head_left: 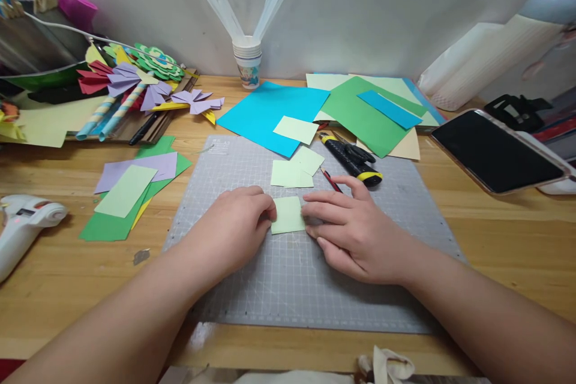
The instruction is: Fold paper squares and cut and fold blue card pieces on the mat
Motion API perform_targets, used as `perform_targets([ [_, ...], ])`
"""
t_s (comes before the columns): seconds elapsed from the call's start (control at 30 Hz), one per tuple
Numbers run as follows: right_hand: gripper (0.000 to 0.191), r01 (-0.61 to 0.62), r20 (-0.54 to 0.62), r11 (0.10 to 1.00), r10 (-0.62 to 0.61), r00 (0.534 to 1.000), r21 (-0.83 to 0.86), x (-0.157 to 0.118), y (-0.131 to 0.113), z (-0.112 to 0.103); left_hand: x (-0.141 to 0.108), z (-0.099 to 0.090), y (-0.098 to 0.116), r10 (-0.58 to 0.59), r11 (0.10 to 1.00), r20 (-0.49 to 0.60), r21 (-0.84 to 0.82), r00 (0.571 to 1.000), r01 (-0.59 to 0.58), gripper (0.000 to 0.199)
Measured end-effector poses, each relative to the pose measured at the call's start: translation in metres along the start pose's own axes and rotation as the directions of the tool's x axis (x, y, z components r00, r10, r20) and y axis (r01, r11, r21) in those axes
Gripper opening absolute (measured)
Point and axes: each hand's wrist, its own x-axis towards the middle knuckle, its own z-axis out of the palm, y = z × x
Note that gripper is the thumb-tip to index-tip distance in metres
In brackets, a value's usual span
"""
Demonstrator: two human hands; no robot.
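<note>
A small pale green paper piece (288,215) lies on the grey cutting mat (270,288). My left hand (236,222) pinches its left edge between thumb and curled fingers. At the opposite edge, the fingertips of my right hand (351,225) rest against the paper, fingers stretched out and apart. Just beyond are two overlapping pale green pieces (288,174). A red pencil (330,180) is partly hidden behind my right hand. Farther back sits a black and yellow utility knife (348,161), with black-handled scissors (360,153) beside it.
Blue paper (270,114) and green paper (369,114) lie behind the mat. A paper cup stack (247,63) holds straws. Paper flowers (135,81) and a glue gun (27,222) are at left, with coloured paper strips (112,222). A phone (499,150) leans at right.
</note>
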Motion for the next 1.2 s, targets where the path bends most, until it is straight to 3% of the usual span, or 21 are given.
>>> perform_targets([
  [0.2, 0.023, -0.153, -0.006, 0.982, 0.155, 0.988, 0.107, -0.004, 0.011, 0.004, 0.000, 0.001, 0.010, -0.013, 1.000, 0.063, -0.022, 0.998, 0.014, 0.009],
  [0.4, 0.015, -0.176, 0.046, 0.969, 0.170, 0.984, 0.176, -0.002, 0.013, 0.008, 0.001, 0.008, 0.014, -0.001, 1.000, 0.064, -0.021, 0.998, 0.003, 0.013],
  [0.53, 0.021, -0.163, 0.024, 0.954, 0.163, 0.986, 0.252, -0.002, 0.011, 0.008, -0.001, 0.003, 0.016, -0.029, 0.961, 0.112, -0.271, 0.993, 0.058, 0.009],
  [0.63, 0.005, -0.151, -0.041, 0.909, 0.180, 0.983, 0.388, -0.003, 0.006, 0.006, -0.004, -0.004, 0.019, -0.080, 0.856, 0.259, -0.477, 0.963, 0.200, 0.010],
  [0.7, 0.008, -0.223, -0.044, 0.798, 0.298, 0.954, 0.560, -0.004, 0.001, 0.005, -0.005, -0.006, 0.022, -0.087, 0.773, 0.294, -0.582, 0.952, 0.251, 0.015],
  [0.8, 0.017, -0.390, 0.110, 0.441, 0.538, 0.836, 0.808, -0.004, -0.010, 0.003, -0.004, -0.005, 0.027, -0.076, 0.664, 0.188, -0.723, 0.979, 0.190, 0.014],
  [0.87, 0.020, -0.432, 0.230, 0.221, 0.596, 0.769, 0.874, -0.004, -0.016, 0.002, -0.004, -0.003, 0.031, -0.097, 0.652, 0.132, -0.740, 0.986, 0.163, 0.012],
  [0.9, 0.022, -0.436, 0.265, 0.158, 0.599, 0.755, 0.886, -0.004, -0.018, 0.002, -0.003, -0.002, 0.033, -0.115, 0.666, 0.122, -0.727, 0.986, 0.168, 0.013],
  [0.97, 0.024, -0.444, 0.303, 0.107, 0.587, 0.751, 0.890, -0.003, -0.019, 0.002, -0.003, 0.001, 0.035, -0.153, 0.694, 0.115, -0.694, 0.982, 0.189, 0.016],
  [1.2, 0.010, -0.397, 0.240, 0.139, 0.603, 0.761, 0.907, -0.003, -0.017, 0.004, -0.004, 0.007, 0.038, -0.167, 0.693, 0.152, -0.684, 0.974, 0.226, 0.019],
])
